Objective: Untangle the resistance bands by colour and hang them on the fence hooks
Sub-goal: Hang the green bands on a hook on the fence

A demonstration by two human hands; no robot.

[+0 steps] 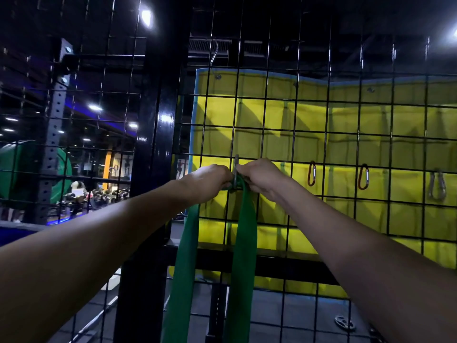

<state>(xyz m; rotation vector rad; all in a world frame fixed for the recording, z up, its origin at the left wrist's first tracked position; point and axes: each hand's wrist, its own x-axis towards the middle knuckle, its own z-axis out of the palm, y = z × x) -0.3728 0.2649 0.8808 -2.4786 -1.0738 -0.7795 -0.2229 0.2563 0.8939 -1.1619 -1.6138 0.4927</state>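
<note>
Both hands are raised to the black wire fence [296, 149]. The left hand [210, 180] and the right hand [259, 175] have curled fingers and grip the top of the green resistance band [243, 243] at a grey hook [236, 169]. Two green strands hang straight down. Two red carabiners [312, 173] and a grey one [437, 184] hang to the right, in front of a yellow mat [346, 120].

Both hands — left hand [212, 180], right hand [259, 175] — gripping green band [243, 233] at fence hook [236, 169]

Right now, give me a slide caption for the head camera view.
Both hands, left hand and right hand, loop a green resistance band onto a fence hook.
</note>
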